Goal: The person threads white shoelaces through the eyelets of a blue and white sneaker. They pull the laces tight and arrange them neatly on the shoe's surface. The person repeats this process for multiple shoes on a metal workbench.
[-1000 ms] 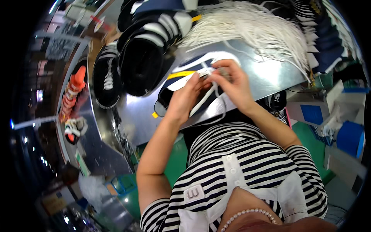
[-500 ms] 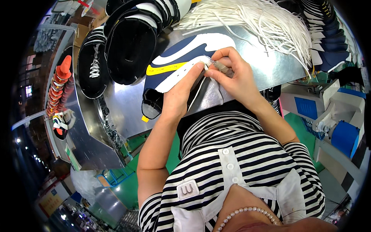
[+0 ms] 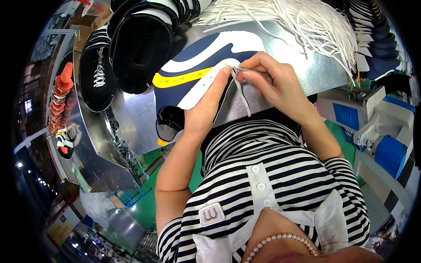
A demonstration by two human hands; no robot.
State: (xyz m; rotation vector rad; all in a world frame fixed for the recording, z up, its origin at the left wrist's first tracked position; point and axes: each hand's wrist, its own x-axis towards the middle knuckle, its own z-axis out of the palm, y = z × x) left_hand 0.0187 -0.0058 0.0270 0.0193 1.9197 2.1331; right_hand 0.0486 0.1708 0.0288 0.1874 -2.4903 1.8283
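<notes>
A navy, white and yellow shoe upper [image 3: 175, 93] lies on the metal table, its dark heel opening toward me. My left hand [image 3: 202, 111] is closed on its white eyelet strip [image 3: 199, 90], thumb pressing near the top end. My right hand [image 3: 278, 83] is closed in a pinch around a thin metal tool [image 3: 237, 67], whose tip meets the strip beside my left thumb. The tool's handle is mostly hidden by my fingers. A white shoelace [image 3: 242, 98] hangs from the upper between my hands, its end over the table.
A heap of loose white laces [image 3: 307, 28] covers the table's far side. Black shoe uppers [image 3: 140, 52] are stacked at the far left, and navy ones [image 3: 379, 59] at the far right. Left of the metal table [image 3: 136, 118] stands an orange-red stack [image 3: 59, 96]. Grey and blue equipment [image 3: 388, 153] is at right.
My right hand has turned, and the tool's wrapped handle that showed before is now hidden. The shoe upper has shifted slightly left. The lace now hangs straighter between my hands.
</notes>
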